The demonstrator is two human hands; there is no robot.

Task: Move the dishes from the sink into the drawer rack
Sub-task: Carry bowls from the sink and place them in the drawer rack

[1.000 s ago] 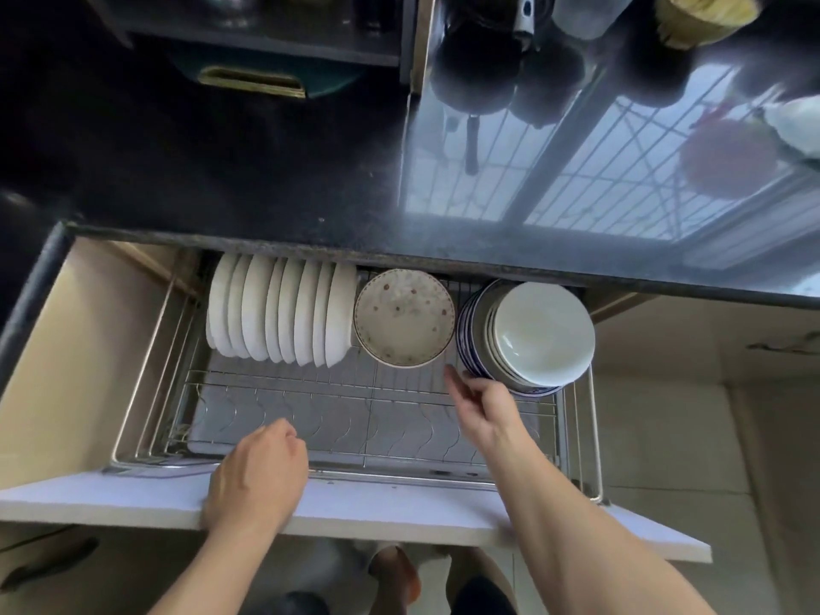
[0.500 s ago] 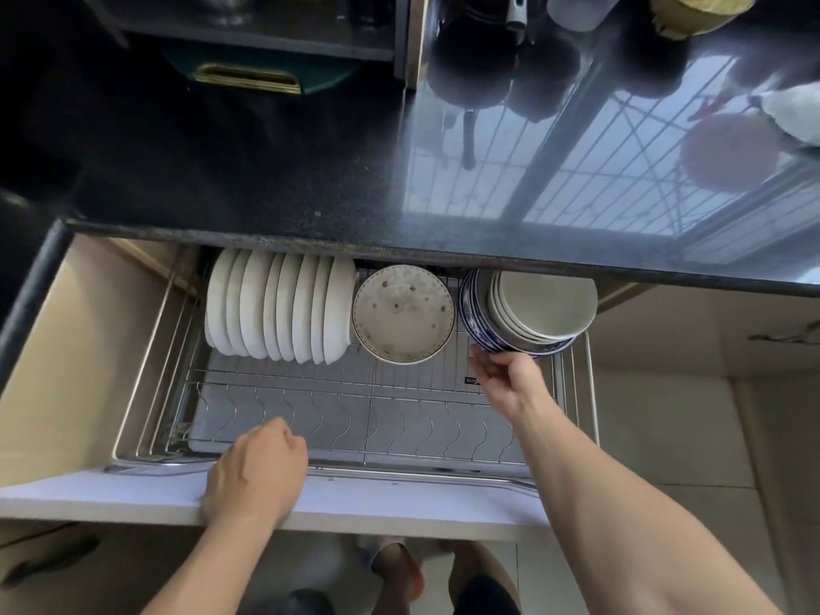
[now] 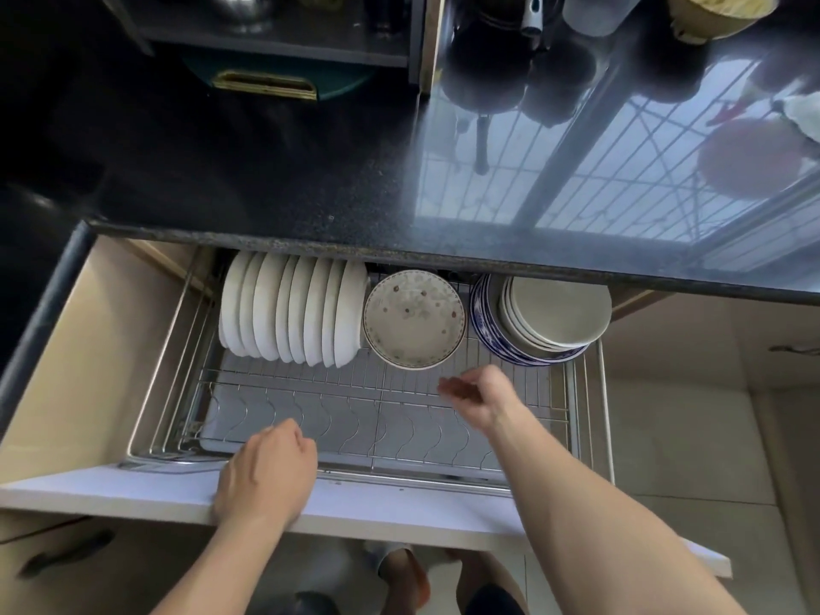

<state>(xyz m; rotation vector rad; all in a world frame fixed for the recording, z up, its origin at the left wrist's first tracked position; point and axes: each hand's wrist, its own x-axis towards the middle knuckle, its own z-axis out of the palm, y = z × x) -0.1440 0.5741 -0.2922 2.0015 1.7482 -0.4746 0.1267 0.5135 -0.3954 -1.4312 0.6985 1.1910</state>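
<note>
Counts: 8 white plates [image 3: 290, 315] standing on edge, upper left of the rack [image 3: 346, 419]. 1 speckled plate [image 3: 415, 319] centre. 1 stack of bowls [image 3: 543, 321] right, exact number unclear. 2 hands: left hand [image 3: 266, 474], right hand [image 3: 481, 395].

No lettering or numbers can be read anywhere here (the spotted plate [image 3: 415, 319] carries only dots, the blue bowls [image 3: 486, 321] only a painted pattern)

A glossy black countertop [image 3: 248, 170] mirrors a barred window [image 3: 621, 170]; beige cabinets [image 3: 692, 348], pale tiled floor [image 3: 683, 459] below.
</note>
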